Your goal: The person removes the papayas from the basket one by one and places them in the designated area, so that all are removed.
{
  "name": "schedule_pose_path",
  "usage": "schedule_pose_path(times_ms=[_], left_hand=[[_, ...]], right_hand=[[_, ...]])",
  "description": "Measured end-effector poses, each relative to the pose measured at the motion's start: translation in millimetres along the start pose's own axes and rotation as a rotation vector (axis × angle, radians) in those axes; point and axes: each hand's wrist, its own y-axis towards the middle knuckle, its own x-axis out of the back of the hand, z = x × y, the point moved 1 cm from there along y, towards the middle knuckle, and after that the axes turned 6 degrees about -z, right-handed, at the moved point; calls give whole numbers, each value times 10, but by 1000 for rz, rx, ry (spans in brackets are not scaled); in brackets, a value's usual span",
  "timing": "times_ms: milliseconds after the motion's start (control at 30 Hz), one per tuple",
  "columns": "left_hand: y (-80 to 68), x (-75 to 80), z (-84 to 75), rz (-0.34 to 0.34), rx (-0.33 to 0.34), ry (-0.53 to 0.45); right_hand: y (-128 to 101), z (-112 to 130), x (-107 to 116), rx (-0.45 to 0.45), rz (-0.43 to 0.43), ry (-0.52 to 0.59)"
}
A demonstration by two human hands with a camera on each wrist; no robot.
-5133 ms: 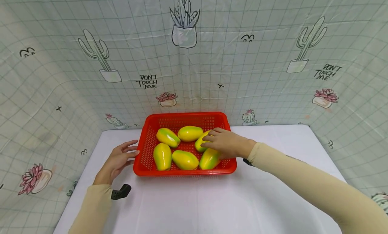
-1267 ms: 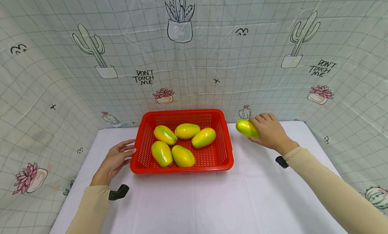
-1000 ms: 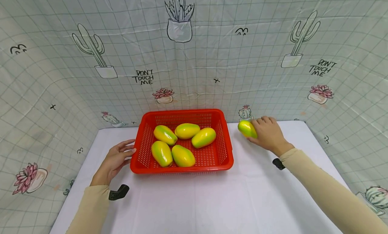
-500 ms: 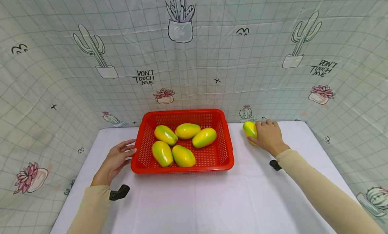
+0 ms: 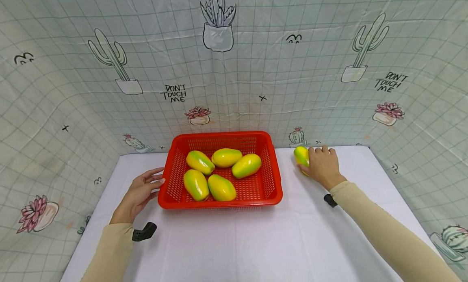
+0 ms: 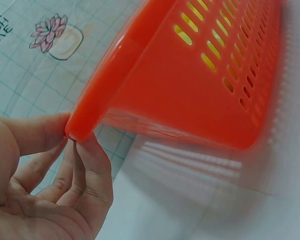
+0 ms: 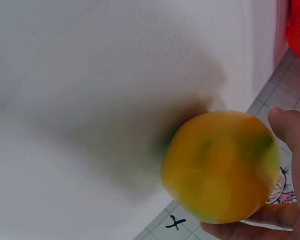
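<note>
My right hand (image 5: 322,164) holds a glossy yellow-green papaya (image 5: 301,155) low at the table, right of the red basket (image 5: 219,205). Up close in the right wrist view, the papaya (image 7: 220,165) shows its rounded end, with the thumb on one side and fingers on the other; part of it is hidden by the hand in the head view. At the basket's left side, my left hand (image 5: 137,194) pinches the rim (image 6: 85,117) between thumb and fingers. Several similar papayas (image 5: 246,166) lie inside the basket, leaving a gap at its front right.
A white cloth covers the table (image 5: 234,241). Behind it and at both sides hangs a grid-patterned curtain (image 5: 248,62) with cactus drawings. The basket stands near the table's back edge.
The papaya from the basket's front right was lifted out rightward in my right hand. Over the last second it came down to the table and turned slightly. My left hand kept its place.
</note>
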Motion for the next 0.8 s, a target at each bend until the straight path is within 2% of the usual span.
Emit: schedule_pose_path(times_ms=[533,800], left_hand=[[12,-7,6,-1,11,2],[19,6,12,4,7,-2]], right_hand=[[-31,3,22,-19,25,16],[13,22,191,1,-58,-6]])
